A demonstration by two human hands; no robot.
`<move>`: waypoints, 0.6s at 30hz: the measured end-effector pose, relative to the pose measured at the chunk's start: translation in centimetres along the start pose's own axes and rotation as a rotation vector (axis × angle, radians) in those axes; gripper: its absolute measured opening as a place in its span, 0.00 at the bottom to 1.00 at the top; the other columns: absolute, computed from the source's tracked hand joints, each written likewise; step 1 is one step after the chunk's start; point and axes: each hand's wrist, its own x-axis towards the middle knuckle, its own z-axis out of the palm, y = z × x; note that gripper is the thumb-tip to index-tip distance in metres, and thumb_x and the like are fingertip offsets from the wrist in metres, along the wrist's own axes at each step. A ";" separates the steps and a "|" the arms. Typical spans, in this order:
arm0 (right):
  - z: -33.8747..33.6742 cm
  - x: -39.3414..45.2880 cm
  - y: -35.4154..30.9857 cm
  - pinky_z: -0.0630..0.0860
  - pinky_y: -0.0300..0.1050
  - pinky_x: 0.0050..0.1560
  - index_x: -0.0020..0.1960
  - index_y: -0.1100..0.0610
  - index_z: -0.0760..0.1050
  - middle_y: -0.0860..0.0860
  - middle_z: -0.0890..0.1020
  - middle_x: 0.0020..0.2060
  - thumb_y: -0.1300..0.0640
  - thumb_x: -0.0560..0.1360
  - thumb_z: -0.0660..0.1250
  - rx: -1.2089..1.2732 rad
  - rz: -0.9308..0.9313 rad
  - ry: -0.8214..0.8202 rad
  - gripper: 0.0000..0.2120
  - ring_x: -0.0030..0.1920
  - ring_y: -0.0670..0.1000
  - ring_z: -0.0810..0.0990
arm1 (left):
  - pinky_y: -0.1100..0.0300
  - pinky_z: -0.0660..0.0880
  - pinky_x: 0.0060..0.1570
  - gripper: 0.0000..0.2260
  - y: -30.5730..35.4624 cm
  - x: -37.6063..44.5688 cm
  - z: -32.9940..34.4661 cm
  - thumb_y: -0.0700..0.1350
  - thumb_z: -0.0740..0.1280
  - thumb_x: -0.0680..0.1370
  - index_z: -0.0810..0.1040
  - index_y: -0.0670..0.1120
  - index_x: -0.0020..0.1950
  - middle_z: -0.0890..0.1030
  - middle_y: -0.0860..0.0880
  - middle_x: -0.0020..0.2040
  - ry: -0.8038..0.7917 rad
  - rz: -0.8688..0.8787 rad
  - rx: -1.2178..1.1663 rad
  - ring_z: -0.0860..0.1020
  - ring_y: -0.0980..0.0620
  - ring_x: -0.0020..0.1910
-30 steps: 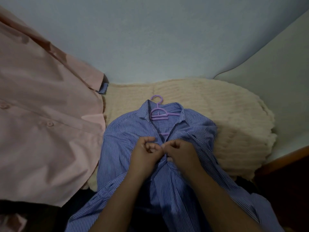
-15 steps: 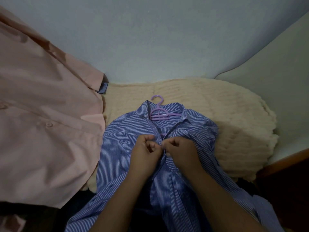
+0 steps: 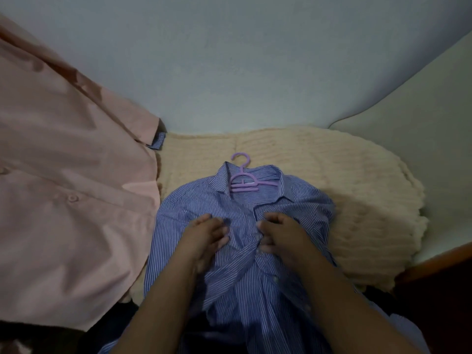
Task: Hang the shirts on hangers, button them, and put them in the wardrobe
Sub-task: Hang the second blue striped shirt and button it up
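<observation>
I see my left hand lying on the striped shirt with fingers loosely spread, holding nothing. My right hand curls its fingers, pinching the placket. Beyond, the purple hanger sits in the collar, on a cream blanket.

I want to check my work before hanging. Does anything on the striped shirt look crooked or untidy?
Yes. The blue striped shirt is rumpled: its right shoulder area is bunched into folds, and the purple hanger sits skewed in the open collar. Both hands, left hand and right hand, rest on the front.
</observation>
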 end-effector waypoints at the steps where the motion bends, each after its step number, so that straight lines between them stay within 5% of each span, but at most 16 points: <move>1: -0.3 0.9 -0.4 0.78 0.47 0.37 0.59 0.57 0.70 0.56 0.74 0.45 0.60 0.77 0.65 0.054 0.083 -0.058 0.11 0.38 0.53 0.74 | 0.54 0.77 0.46 0.08 0.5 0.8 -0.3 0.37 0.62 0.80 0.70 0.40 0.58 0.77 0.41 0.51 0.008 -0.015 -0.007 0.77 0.47 0.45; 4: -0.7 3.2 -2.1 0.75 0.56 0.51 0.65 0.60 0.69 0.60 0.70 0.58 0.56 0.79 0.63 0.246 0.235 -0.156 0.17 0.59 0.62 0.73 | 0.54 0.78 0.46 0.06 2.0 3.2 -0.3 0.40 0.61 0.80 0.74 0.38 0.50 0.75 0.39 0.54 0.024 -0.087 -0.042 0.76 0.46 0.46; 9: -0.4 6.9 -4.3 0.69 0.59 0.62 0.61 0.62 0.69 0.65 0.68 0.65 0.55 0.80 0.60 0.398 0.212 -0.118 0.14 0.71 0.64 0.64 | 0.57 0.78 0.42 0.08 3.8 6.3 1.7 0.40 0.59 0.81 0.74 0.37 0.48 0.74 0.40 0.48 0.069 -0.031 -0.044 0.75 0.46 0.42; 11: -0.1 8.1 -5.2 0.68 0.59 0.65 0.59 0.62 0.71 0.65 0.69 0.64 0.56 0.80 0.60 0.391 0.177 -0.116 0.12 0.70 0.64 0.65 | 0.57 0.78 0.39 0.08 4.5 7.5 2.3 0.40 0.59 0.80 0.74 0.36 0.52 0.75 0.40 0.46 0.076 -0.001 -0.040 0.75 0.47 0.41; 13: 0.1 9.2 -6.3 0.72 0.54 0.56 0.54 0.61 0.73 0.64 0.75 0.57 0.56 0.80 0.59 0.354 0.136 -0.107 0.09 0.59 0.61 0.73 | 0.58 0.76 0.41 0.08 5.4 8.7 3.2 0.39 0.59 0.80 0.74 0.36 0.52 0.76 0.40 0.46 0.090 0.037 -0.034 0.76 0.47 0.41; 18: 0.3 11.4 -8.3 0.73 0.50 0.46 0.52 0.62 0.73 0.60 0.76 0.47 0.57 0.80 0.59 0.246 0.049 -0.088 0.09 0.45 0.57 0.75 | 0.56 0.75 0.42 0.07 7.7 11.1 5.6 0.35 0.61 0.78 0.75 0.38 0.40 0.76 0.42 0.39 0.140 0.096 -0.009 0.76 0.46 0.38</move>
